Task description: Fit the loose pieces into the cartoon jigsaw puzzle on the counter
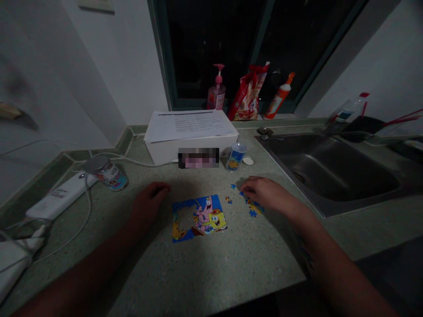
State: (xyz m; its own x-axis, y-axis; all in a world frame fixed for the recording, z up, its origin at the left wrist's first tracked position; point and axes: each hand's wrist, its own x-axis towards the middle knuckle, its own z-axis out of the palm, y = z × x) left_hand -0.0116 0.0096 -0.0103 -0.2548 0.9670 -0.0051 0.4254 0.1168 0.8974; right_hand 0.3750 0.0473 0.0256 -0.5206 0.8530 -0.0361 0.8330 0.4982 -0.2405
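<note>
A partly assembled jigsaw puzzle with cartoon figures lies flat on the counter, with a gap in its left half. My left hand rests on the counter at the puzzle's upper left, fingers curled in and apparently holding nothing. To the right, my right hand reaches over the loose puzzle pieces, its fingers pinched at a small blue puzzle piece. The fingers partly hide this piece. Two more pieces lie between puzzle and pile, a blue one and a multicoloured one.
Behind the puzzle stand a blue can, its round lid, a blurred-out device and a white box. A jar and a power strip with cables lie left. The sink is right.
</note>
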